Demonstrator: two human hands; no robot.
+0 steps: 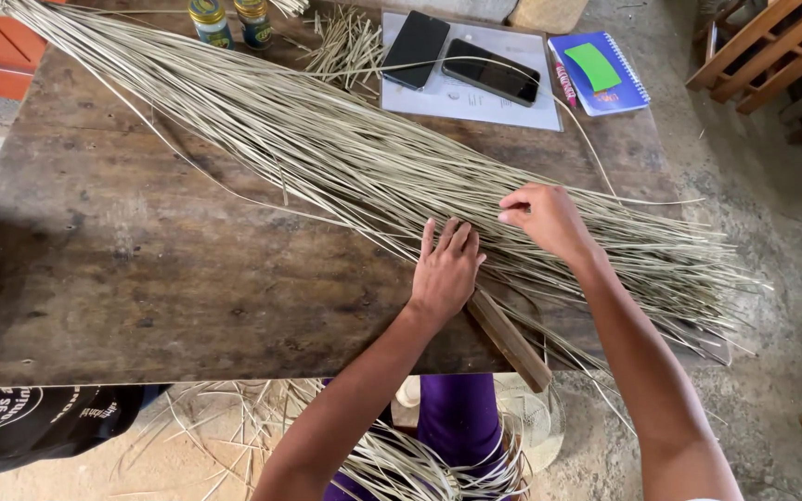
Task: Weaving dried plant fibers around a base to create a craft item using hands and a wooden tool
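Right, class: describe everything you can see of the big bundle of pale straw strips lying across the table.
The bundle of straw strips is a long sheaf of thin, pale, dry-looking fibres lying diagonally across the dark wooden table, from the far left corner to the near right edge, where its loose ends fan out past the table. The left hand presses flat on it; the right hand rests on it, its fingers curled.

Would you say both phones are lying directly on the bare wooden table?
No, the two phones lie on a white sheet of paper.
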